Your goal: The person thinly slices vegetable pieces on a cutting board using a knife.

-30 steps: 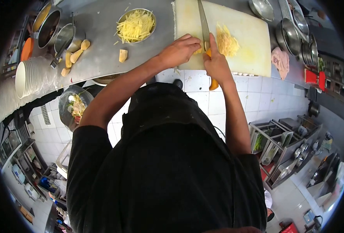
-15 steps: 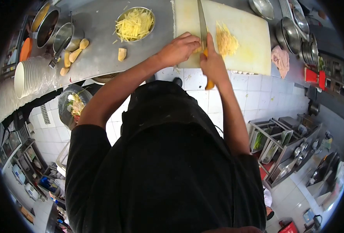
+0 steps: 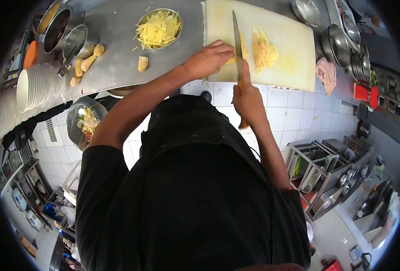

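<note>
My right hand (image 3: 248,100) is closed round the orange handle of a long knife (image 3: 238,43), index finger stretched along the blade. The blade points away from me over a white cutting board (image 3: 294,49). My left hand (image 3: 210,58) has its fingers bent together over a yellow piece (image 3: 230,60) at the blade's left side; the piece is mostly hidden. Thin yellow slices (image 3: 244,47) lie by the blade. Further right on the board rests a pile of pale yellow strips (image 3: 264,50).
Left of the board are a metal bowl of yellow strips (image 3: 158,29), a cut chunk (image 3: 143,63), several peeled pieces (image 3: 88,63), metal pots (image 3: 80,43) and stacked white containers (image 3: 26,90). To the right lie a pink cloth (image 3: 326,74) and metal bowls (image 3: 337,45).
My right hand has pulled back toward me with the knife, so the blade tip is lower in view. More yellow slices show beside the blade. My left hand has barely moved.
</note>
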Action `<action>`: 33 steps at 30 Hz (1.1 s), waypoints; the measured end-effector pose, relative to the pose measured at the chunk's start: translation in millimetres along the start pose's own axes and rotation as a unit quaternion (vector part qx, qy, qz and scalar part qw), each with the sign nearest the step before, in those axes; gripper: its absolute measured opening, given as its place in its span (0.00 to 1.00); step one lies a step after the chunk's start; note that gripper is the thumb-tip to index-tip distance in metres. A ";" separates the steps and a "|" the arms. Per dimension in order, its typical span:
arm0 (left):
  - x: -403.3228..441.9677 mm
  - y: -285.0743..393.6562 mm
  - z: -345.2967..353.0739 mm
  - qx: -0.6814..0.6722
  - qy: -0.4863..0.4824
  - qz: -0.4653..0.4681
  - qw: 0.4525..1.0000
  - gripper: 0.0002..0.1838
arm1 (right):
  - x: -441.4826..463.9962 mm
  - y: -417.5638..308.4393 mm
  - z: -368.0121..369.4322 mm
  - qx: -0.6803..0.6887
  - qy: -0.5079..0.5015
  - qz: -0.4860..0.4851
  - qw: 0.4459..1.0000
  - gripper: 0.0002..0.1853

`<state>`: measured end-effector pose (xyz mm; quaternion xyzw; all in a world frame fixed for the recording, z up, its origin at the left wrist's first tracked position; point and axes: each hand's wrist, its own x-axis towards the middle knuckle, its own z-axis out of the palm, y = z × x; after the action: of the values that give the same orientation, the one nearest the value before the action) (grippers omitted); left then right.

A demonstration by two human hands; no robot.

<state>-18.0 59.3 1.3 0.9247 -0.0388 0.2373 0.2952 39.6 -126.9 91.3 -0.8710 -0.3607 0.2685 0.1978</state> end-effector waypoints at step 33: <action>-4.4 -1.7 -6.4 0.005 0.027 0.014 1.000 0.12 | 28.3 8.8 9.5 0.007 0.042 -0.052 0.998 0.43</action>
<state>-24.1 64.0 2.9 0.9188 -0.0426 0.2668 0.2877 55.2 -110.6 69.9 -0.8602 -0.3952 0.2231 0.2326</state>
